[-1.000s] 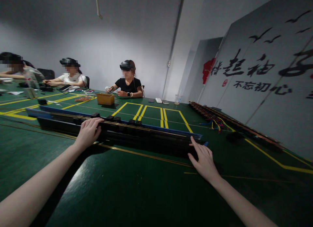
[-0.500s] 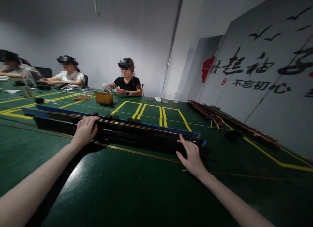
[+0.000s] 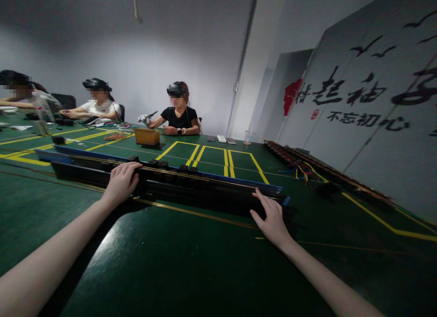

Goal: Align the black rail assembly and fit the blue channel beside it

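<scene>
- Trough (image 3: 191,196), head view, lies across the table (image 3: 191,267), rods (image 3: 177,173) inside.
- Left hand (image 3: 120,182) curls over it, grip impossible to tell, its place unchanged, apparently steadying.
- Right hand (image 3: 272,219), thumb and fingers spread, has shifted inward from the trough's right end, suggesting adjustment there.

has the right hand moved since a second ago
Yes. The right hand has shifted left along the long dark rail, away from its right end, judged against the yellow tape line behind it.
</scene>
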Demonstrator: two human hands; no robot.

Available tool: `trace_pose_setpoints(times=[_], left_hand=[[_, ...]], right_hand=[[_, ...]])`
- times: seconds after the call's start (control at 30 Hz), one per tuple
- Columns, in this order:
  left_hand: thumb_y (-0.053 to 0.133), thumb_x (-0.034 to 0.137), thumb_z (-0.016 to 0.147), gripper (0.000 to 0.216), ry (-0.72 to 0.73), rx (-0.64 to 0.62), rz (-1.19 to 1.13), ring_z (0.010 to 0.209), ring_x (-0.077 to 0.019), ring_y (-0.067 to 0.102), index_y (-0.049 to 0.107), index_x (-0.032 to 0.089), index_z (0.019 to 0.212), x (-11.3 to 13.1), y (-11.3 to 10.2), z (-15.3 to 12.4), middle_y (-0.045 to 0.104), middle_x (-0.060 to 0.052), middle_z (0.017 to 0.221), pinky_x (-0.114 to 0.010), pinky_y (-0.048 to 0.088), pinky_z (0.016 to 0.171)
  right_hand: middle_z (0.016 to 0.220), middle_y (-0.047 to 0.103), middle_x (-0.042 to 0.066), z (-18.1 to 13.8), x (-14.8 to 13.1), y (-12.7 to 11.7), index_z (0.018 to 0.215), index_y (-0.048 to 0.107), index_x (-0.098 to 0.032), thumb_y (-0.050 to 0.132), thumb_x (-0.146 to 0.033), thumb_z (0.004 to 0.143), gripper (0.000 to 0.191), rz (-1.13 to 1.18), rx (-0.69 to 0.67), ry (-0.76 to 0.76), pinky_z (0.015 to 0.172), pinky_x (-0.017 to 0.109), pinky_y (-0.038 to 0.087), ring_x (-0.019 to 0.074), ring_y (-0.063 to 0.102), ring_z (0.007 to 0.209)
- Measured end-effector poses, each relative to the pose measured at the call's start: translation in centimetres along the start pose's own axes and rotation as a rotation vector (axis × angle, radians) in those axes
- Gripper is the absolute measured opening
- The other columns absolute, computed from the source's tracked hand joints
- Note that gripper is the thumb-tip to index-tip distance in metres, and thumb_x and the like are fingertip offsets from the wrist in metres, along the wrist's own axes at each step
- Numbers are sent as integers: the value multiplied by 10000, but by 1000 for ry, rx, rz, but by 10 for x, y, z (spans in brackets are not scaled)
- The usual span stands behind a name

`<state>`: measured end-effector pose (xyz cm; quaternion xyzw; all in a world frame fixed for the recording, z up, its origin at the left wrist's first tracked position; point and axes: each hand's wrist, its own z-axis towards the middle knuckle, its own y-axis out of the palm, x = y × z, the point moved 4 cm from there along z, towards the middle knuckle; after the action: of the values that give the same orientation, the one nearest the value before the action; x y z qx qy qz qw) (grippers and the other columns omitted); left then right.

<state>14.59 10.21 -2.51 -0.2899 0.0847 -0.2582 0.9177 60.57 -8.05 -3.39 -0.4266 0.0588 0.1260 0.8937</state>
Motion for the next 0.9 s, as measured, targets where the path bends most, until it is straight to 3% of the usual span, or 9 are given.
trace_pose_setpoints(times=[0.23,0.53,0.77,0.9], left_hand=[[340,282,960,331,4,5,17,1128,-277,525,534,159,1199,2,-2,0,596,-117,1189,-419,359,969],[363,241,947,345,85,-2,7,1148,-272,517,506,165,1251,8,-3,1,577,-120,1243,-420,366,986],[353,220,932,418,168,-51,-67,1168,-263,507,463,187,1334,19,-4,3,560,-104,1291,-417,379,993],[347,224,936,413,165,-59,-67,1170,-266,507,475,186,1327,18,-4,2,560,-104,1293,-422,381,994]], right_hand=[[1307,582,67,0,-1,-2,1537,136,-283,483,-330,904,723,23,-26,5,1040,495,326,251,531,1196],[1300,588,41,0,-5,-2,1536,172,-334,490,-336,902,709,-15,-99,-36,1035,477,295,256,503,1215],[1307,582,45,-1,-8,-2,1554,18,-306,478,-364,908,795,-131,-122,-61,1022,454,324,240,503,1210],[1271,597,55,0,-9,-2,1556,20,-295,469,-359,907,792,-138,-116,-67,1011,459,330,249,516,1180]])
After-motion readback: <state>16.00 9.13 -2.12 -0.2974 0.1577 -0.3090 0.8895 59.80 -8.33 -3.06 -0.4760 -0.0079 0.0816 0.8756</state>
